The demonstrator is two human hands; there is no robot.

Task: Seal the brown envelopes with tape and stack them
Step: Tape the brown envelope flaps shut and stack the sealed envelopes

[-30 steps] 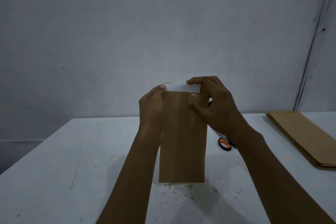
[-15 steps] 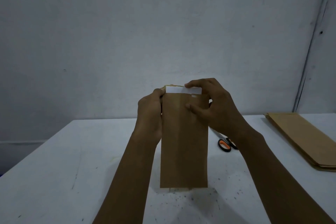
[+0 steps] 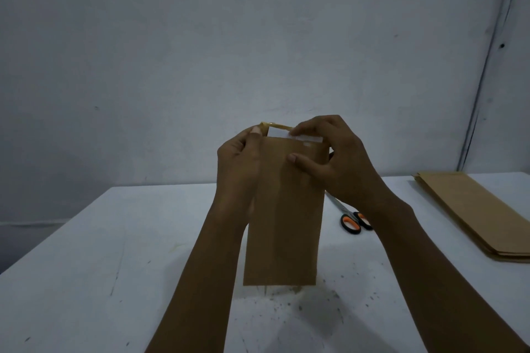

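Brown envelope (image 3: 284, 215) being held upright in the middle of the scene, bottom edge hanging just above the desk (image 3: 114, 238), well apart from the stack of envelopes (image 3: 473, 209) lying at the far right. Gripping its left edge near the top with the left hand (image 3: 238, 163), fingers curled round it from behind. Pinching the top right corner with the right hand (image 3: 335, 157), thumb pressing on the brown face, fingers curling over the top edge, one fingertip touching a yellowish band, probably the tape (image 3: 275, 125), running along the mouth above a white strip (image 3: 279, 132). Judging the step in hand as laying that tape down over the opening. Doing it well probably meaning: holding the left edge firm so that the thin paper is not buckling; drawing the tape taut and level before pressing, since it is looking bunched and narrow at the left end; smoothing from one corner across to the other, not dabbing in the middle; covering the white strip fully, half the tape on each face if folding over. Risking a twisted band sticking to itself if pulled slack. Leaving the scissors (image 3: 351, 219) where they are lying on the desk, behind the right wrist, within reach for trimming.
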